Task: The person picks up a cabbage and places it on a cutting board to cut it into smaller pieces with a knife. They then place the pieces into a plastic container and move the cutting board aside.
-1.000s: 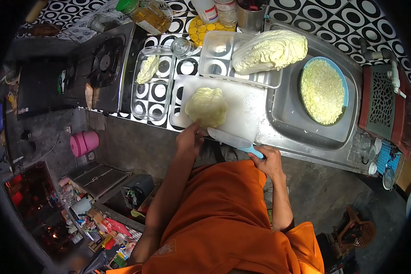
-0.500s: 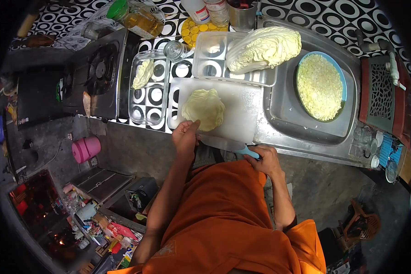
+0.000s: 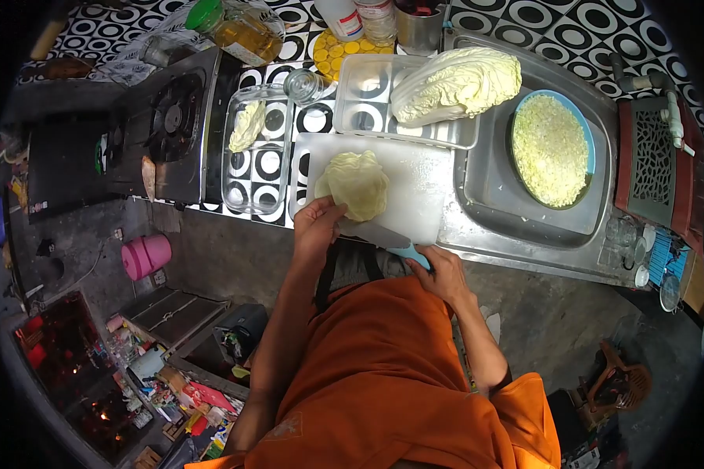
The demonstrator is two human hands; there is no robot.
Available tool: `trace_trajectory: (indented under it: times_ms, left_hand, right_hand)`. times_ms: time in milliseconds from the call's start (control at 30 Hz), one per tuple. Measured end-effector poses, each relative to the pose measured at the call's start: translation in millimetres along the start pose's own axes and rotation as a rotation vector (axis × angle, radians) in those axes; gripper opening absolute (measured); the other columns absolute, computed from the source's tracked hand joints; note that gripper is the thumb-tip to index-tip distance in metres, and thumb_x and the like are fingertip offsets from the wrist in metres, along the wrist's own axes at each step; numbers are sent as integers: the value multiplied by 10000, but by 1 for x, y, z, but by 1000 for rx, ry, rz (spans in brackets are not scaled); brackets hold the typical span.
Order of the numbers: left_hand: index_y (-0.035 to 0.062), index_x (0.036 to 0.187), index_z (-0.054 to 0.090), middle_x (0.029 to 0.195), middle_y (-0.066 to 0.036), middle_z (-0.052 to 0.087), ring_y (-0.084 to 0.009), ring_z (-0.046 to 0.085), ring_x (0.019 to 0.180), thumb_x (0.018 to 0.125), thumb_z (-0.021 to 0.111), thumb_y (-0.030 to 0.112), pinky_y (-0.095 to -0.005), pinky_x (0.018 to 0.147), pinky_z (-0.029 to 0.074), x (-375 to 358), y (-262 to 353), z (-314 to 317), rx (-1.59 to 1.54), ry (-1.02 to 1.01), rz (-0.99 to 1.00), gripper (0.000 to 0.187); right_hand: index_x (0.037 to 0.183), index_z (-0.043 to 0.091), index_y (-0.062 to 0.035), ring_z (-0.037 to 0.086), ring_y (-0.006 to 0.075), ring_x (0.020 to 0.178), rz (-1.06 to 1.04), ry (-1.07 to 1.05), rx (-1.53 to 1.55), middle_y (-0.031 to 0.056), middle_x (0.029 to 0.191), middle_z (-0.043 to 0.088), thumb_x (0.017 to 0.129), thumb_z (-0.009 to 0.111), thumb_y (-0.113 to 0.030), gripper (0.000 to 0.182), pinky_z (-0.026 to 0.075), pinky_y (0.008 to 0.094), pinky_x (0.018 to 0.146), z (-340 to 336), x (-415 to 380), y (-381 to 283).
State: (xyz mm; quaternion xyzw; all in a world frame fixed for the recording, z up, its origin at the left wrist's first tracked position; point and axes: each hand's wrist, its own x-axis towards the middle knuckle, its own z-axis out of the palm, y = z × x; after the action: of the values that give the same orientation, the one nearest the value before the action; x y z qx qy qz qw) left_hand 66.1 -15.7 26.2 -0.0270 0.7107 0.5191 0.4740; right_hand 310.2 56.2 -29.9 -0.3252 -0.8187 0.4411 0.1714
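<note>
A pale cabbage leaf point(image 3: 355, 184) lies on the white cutting board point(image 3: 418, 184), its near edge toward me. My left hand point(image 3: 318, 225) pinches the leaf's lower left edge between thumb and fingers. In my right hand point(image 3: 444, 275) is the light blue handle of a kitchen knife point(image 3: 382, 237). The blade points left, slanting along the board's front edge, with its tip by my left fingers and just under the leaf. Behind the board, a napa cabbage point(image 3: 457, 86) rests on a clear plastic tray point(image 3: 353, 123).
Chopped cabbage fills a blue-rimmed bowl point(image 3: 589, 137) in the steel sink point(image 3: 477, 205) at right. Left of the board, another clear tray point(image 3: 252, 205) holds a small cabbage piece point(image 3: 247, 127), beside a gas stove point(image 3: 164, 133). A glass jar point(image 3: 303, 86) and bottles stand behind.
My right hand has moved a little left and up with the knife, bringing the blade closer to the leaf's near edge. My left hand has risen slightly, still at the leaf.
</note>
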Motion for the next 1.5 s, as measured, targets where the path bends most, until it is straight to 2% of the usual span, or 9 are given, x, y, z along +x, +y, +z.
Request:
trace_trajectory:
  times_ms: [467,567,667,767,967,1033,1267,1400,1500]
  left_hand:
    - [-13,967,659,761,-26,650,-47,514,528,834,679,75,-204,465,407,2,-3,-14,235,-64,156,161]
    - [2,998,658,805,-44,661,-99,569,594,793,715,100,-245,512,459,23,-10,-43,347,-80,296,235]
    - [2,1167,583,1088,-138,627,-217,621,920,696,794,164,-334,723,516,46,-12,-70,824,-93,585,541]
    - [12,1262,515,1173,-156,574,-259,595,990,691,815,193,-352,789,501,57,-15,-67,725,-278,777,671]
    - [13,1319,436,1201,-192,494,-338,553,1042,665,849,285,-384,848,486,72,-22,-59,696,-327,621,820]
    - [39,1311,460,1143,-146,512,-240,567,897,638,860,265,-333,745,499,78,-33,-59,722,-253,733,816]
    - [-6,1384,276,1166,-246,464,-394,486,1080,640,846,322,-455,916,436,86,-33,-57,796,-342,701,992]
    - [34,1392,345,1163,-242,472,-380,488,1062,665,828,310,-443,904,441,74,0,-60,785,-409,624,915]
    - [50,1285,546,1109,-192,521,-326,522,974,681,820,298,-404,845,451,92,3,-65,952,-390,1070,708]
  right_hand:
    - [1024,604,-12,597,364,671,129,0,-193,166,775,580,874,660,-261,295,472,452,554,21,-5,-48]
    - [997,605,-11,600,368,676,221,31,-229,170,780,584,889,641,-254,268,475,453,558,28,-12,-74]
    - [987,609,-8,604,382,691,348,88,-258,181,800,594,900,626,-262,268,478,450,579,41,-30,-101]
    - [966,608,6,600,398,699,447,151,-291,199,811,595,910,615,-295,306,474,456,594,57,-44,-117]
    - [954,586,31,612,430,725,691,259,-293,250,842,613,913,603,-337,370,476,463,603,97,-49,-145]
    - [959,582,34,615,431,730,717,310,-289,253,845,616,914,601,-340,377,479,467,608,111,-49,-156]
    - [944,589,39,620,431,718,825,514,-357,250,832,627,910,605,-346,388,489,461,618,149,-41,-172]
    - [941,602,34,619,429,710,841,537,-389,247,818,630,902,618,-341,378,490,454,617,148,-36,-181]
    - [944,612,28,620,431,721,882,571,-327,245,811,633,895,627,-342,373,491,457,631,143,-35,-186]
